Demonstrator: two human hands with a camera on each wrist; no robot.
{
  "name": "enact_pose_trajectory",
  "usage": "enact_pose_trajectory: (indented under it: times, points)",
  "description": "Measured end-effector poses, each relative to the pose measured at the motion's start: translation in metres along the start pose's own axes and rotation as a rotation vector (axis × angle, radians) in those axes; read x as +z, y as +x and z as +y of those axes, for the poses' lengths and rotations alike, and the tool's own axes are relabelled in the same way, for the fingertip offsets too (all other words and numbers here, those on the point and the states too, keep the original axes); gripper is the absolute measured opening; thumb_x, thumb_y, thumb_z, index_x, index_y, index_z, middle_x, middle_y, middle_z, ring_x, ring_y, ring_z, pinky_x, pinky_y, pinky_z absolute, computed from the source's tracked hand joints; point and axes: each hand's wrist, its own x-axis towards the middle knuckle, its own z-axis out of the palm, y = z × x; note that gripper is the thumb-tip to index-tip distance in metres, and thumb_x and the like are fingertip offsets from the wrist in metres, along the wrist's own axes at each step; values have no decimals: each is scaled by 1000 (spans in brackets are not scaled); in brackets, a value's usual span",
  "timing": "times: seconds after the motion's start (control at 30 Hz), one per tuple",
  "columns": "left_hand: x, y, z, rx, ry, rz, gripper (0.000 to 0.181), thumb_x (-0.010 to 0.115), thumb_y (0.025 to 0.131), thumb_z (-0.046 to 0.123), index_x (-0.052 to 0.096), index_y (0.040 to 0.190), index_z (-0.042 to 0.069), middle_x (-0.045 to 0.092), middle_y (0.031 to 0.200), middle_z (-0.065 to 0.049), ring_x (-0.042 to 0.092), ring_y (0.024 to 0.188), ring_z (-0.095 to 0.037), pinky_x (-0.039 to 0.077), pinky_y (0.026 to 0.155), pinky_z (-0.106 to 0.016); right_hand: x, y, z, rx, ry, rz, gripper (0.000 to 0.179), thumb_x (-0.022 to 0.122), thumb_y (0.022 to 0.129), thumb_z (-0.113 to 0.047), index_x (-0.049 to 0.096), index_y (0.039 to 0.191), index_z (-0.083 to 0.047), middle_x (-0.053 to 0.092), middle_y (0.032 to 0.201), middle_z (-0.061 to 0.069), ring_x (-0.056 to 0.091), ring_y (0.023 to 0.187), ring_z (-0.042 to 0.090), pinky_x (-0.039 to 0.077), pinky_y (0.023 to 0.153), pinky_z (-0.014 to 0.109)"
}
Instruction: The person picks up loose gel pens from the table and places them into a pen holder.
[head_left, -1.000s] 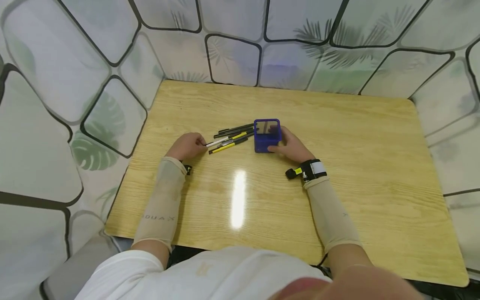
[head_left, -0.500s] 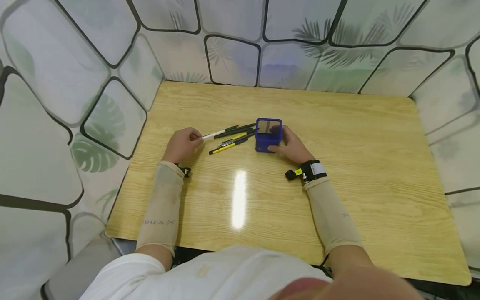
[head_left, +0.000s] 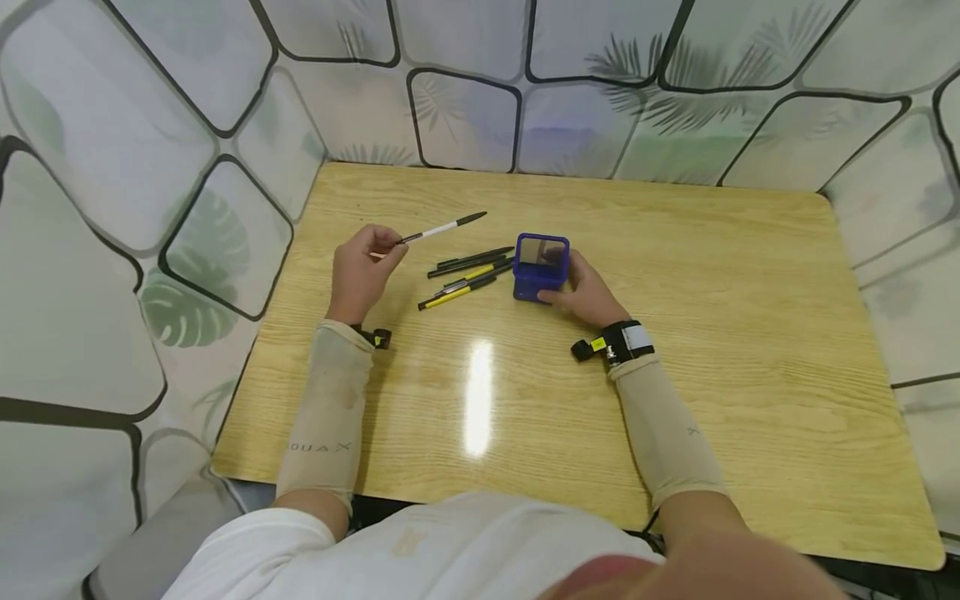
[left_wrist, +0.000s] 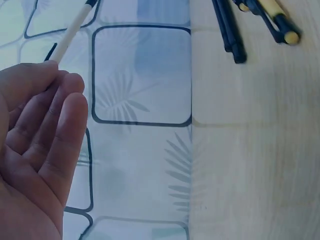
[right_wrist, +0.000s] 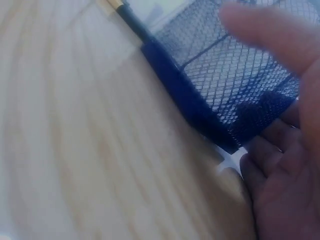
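Note:
My left hand [head_left: 358, 271] pinches the tail end of a white pen with a black cap [head_left: 441, 228]. The pen tilts up over the table, cap end pointing away to the right. In the left wrist view, thumb and fingertips meet on the white pen [left_wrist: 72, 35]. My right hand [head_left: 588, 292] grips a blue mesh pen holder [head_left: 529, 284] from its right side, thumb on the front, other fingers partly hidden behind it. In the right wrist view, the mesh wall [right_wrist: 210, 75] shows between thumb and fingers. Between the hands lie several black pens [head_left: 468, 262] and yellow-and-black pens [head_left: 457, 293].
A wood-grain table [head_left: 712, 333] carries everything. A patterned cloth wall [head_left: 465, 117] rises along its back and sides. Each wrist wears a strap with a small camera, such as the black strap [head_left: 628, 340] on the right.
My left hand has lifted the white pen off the pile, upward and away from the other pens. The pen holder has shifted slightly right in my right hand.

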Motion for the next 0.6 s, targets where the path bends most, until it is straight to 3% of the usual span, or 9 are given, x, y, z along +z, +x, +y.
enact_pose_trajectory:
  times: [0.13, 0.37, 0.6]
  points:
    - [3, 0, 9, 51, -32, 14, 28, 74, 98, 28, 75, 122, 12, 76, 104, -3, 70, 94, -13, 56, 77, -24, 0, 0, 1, -10, 4, 27, 81, 82, 89, -6, 38, 157, -15, 42, 160, 8, 23, 157, 21, 16, 127, 40]
    - [12, -1, 26, 163, -104, 49, 17, 76, 97, 22, 80, 109, 10, 78, 101, -4, 71, 89, -15, 54, 74, -21, 1, 1, 0, 12, 20, -2, 82, 81, 90, -5, 36, 158, -11, 41, 160, 11, 22, 157, 23, 15, 127, 41]
    - [19, -2, 40, 214, -98, 3, 16, 76, 97, 20, 79, 109, 10, 77, 102, -3, 71, 89, -13, 54, 72, -21, -1, 0, 0, -1, -3, 2, 82, 81, 90, -6, 35, 158, -12, 41, 160, 11, 22, 157, 23, 15, 127, 40]
